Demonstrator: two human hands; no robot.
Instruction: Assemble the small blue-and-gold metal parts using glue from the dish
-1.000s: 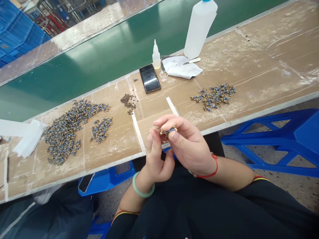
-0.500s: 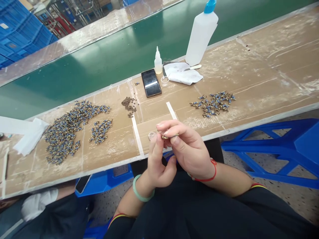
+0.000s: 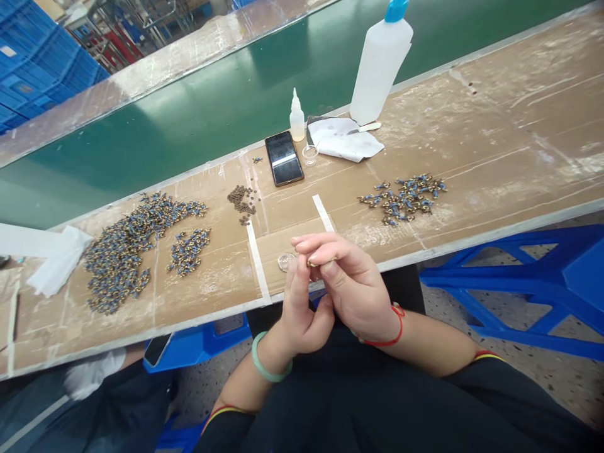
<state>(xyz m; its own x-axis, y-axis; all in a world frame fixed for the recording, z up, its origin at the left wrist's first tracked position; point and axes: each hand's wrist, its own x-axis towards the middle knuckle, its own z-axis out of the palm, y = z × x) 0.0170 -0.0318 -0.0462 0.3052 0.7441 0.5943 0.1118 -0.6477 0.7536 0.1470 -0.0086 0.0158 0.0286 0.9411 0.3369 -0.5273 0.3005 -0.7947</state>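
Fingers (image 3: 325, 253) of my right hand (image 3: 359, 290) clamp a small part (image 3: 314, 264); I cannot tell whether my left hand (image 3: 304, 314) grips it.

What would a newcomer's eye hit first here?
Probably the dense heap of small blue-and-gold pieces on the left of the cardboard-brown worktop. Next, the tall white bottle with a blue cap, standing toward the back right of centre. Then the two hands, left and right, meeting at the front edge around a tiny piece.

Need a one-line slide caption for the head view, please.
Fingers of both hands meet around a small piece, behind them a phone and a small bottle.
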